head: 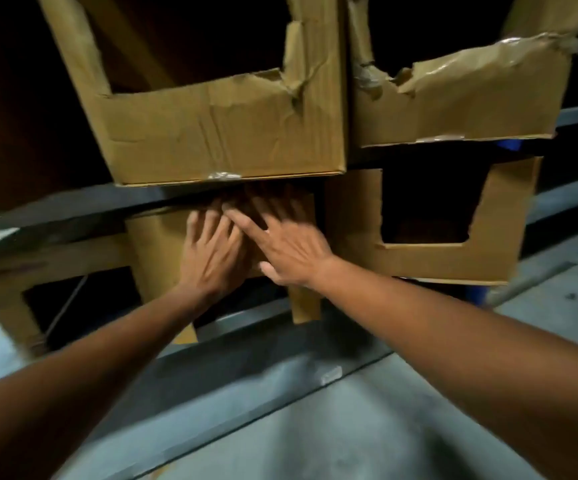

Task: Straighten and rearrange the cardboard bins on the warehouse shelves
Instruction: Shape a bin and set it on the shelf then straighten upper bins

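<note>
Both hands lie flat on the front of a cardboard bin (155, 233) on the lower shelf, in the middle of the view. The left hand (211, 254) and the right hand (291, 251) have straight, spread fingers. They hold nothing; they just press on the brown wall. The right hand's fingers lie partly over the left hand's. The bin sits straight ahead of both hands, and both look about as near to it. It looks tilted (its front is blurry). Its front faces the person, and I think its long side runs back into the shelf. A push away would likely slide it deeper under the upper bin (218, 143).
</note>
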